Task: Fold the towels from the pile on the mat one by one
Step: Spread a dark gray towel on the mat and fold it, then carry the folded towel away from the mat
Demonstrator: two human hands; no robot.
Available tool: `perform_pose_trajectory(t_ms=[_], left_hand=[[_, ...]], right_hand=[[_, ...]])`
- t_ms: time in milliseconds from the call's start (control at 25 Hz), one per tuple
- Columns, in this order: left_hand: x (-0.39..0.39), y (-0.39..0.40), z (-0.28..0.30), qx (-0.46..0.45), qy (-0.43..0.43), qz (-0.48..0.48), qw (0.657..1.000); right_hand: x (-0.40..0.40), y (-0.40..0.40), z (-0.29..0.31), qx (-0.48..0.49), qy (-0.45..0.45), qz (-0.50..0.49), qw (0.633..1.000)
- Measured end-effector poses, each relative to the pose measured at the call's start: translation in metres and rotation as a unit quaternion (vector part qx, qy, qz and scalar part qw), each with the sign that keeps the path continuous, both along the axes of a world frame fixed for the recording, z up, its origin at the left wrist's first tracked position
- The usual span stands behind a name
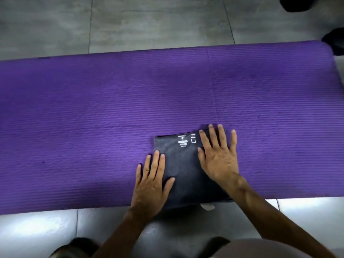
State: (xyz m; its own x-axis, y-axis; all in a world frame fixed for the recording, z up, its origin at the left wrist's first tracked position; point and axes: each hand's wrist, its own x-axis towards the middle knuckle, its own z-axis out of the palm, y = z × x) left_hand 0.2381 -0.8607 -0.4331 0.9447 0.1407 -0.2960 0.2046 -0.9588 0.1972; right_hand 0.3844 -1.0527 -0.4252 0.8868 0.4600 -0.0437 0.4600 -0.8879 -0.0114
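Both hands (151, 185) (218, 157) flat on towel (183, 170) — purple mat (93, 108), tiled floor (149, 21).

The head view is moderately lit, with even light on the purple mat (111, 108). Strong glare whitens the glossy floor tiles (33, 226) along the near edge. The far floor looks duller and grey. The picture is soft overall, and detail smears toward the corners. Wide-angle distortion bows the mat's far edge. The dark towel (184, 168) shows little texture, though its white logo reads clearly.
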Motion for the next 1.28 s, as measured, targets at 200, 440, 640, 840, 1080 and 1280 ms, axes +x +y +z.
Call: perform_pose_trajectory(t_ms=[200, 440, 640, 840, 1080, 1280], left_hand=[[-0.018, 0.057, 0.006, -0.002, -0.056, -0.014, 0.998], [0.003, 0.094, 0.017, -0.030, -0.063, 0.169, 0.983], [0.078, 0.129, 0.070, -0.087, -0.124, 0.204, 0.967], [0.114, 0.129, 0.202, -0.125, -0.181, 0.176, 0.959], [0.132, 0.170, 0.492, -0.090, -0.211, 0.126, 0.965], [0.141, 0.184, 0.734, -0.099, -0.225, 0.100, 0.964]], right_hand=[[0.001, 0.059, 0.009, 0.101, 0.092, 0.163, 0.977], [0.046, 0.104, 0.030, 0.072, 0.297, 0.136, 0.942], [0.060, 0.078, 0.132, 0.213, 0.432, 0.160, 0.861], [0.056, 0.069, 0.290, 0.277, 0.433, 0.158, 0.843], [0.052, 0.095, 0.575, 0.442, 0.324, 0.087, 0.832], [0.036, 0.092, 0.804, 0.526, 0.293, 0.042, 0.797]])
